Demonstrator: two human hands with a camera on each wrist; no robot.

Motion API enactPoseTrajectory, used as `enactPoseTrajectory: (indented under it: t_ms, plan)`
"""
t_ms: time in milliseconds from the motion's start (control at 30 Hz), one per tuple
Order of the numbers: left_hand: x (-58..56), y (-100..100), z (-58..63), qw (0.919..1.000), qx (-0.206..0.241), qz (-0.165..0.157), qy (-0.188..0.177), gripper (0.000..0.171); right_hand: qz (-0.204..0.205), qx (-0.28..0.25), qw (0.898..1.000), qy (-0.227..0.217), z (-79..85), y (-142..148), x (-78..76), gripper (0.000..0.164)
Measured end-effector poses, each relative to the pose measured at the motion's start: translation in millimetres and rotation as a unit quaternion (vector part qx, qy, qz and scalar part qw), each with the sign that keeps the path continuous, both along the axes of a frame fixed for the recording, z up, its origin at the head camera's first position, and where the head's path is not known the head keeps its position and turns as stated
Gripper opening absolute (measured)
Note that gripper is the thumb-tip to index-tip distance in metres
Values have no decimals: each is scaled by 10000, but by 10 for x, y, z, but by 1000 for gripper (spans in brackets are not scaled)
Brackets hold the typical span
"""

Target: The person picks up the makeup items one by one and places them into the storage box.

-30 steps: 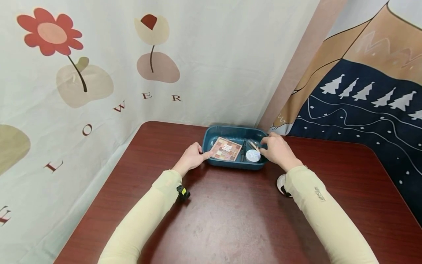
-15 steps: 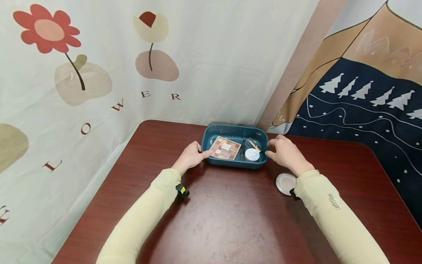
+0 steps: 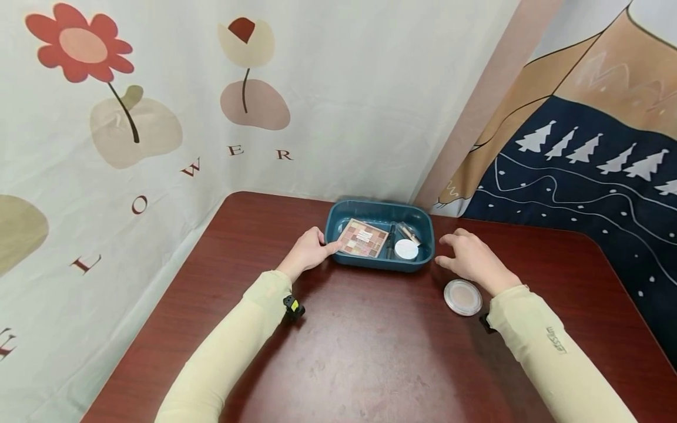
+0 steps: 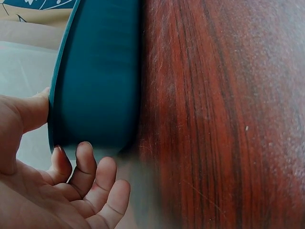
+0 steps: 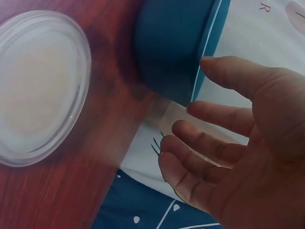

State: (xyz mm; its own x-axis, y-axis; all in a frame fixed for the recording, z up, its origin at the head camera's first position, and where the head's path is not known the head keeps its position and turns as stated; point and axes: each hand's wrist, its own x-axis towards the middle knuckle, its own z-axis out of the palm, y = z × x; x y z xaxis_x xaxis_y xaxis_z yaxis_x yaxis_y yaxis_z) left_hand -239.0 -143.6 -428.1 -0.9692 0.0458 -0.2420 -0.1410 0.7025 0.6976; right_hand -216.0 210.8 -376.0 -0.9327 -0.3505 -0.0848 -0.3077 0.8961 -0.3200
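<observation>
A teal plastic bin [image 3: 381,264] stands near the table's back edge. Inside it lie an eyeshadow palette [image 3: 362,238], a dark slim tube [image 3: 391,242], a clear-capped tube [image 3: 409,233] and a round white-lidded case [image 3: 406,249]. My left hand [image 3: 312,252] pinches the bin's left end, thumb over the rim and fingers against the outer wall, as the left wrist view shows. Just off the bin's right end, my right hand [image 3: 473,258] is held with fingers loosely bent and nothing in them. Below that hand a round clear-rimmed compact [image 3: 462,297] lies on the table.
The dark red wooden table [image 3: 359,352] has rounded back corners. A pale flower-print curtain [image 3: 338,88] hangs behind it, and a navy tree-print cloth [image 3: 576,176] hangs at the right, close to the table's edge.
My right hand has left the small items at the bin's right side and moved right and toward me, uncovering the compact. The left hand has stayed on the bin's rim.
</observation>
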Motion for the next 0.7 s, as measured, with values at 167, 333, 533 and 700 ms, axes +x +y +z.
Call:
enactPoseTrajectory:
  t_ms: [167, 333, 533, 700]
  plan:
    - [-2, -4, 15, 10000, 3, -6, -4, 45, 68, 95, 9999, -97, -12, 51, 39, 50]
    - [-6, -2, 14, 10000, -36, -27, 9, 44, 69, 183, 9994, -279, -34, 107, 75, 56]
    - [-12, 12, -3, 10000, -44, -12, 40, 43, -56, 283, 9983, -514, -88, 182, 112, 66]
    - [-10, 7, -11, 10000, 8, -13, 35, 43, -74, 222, 9976, -647, -156, 228, 158, 68]
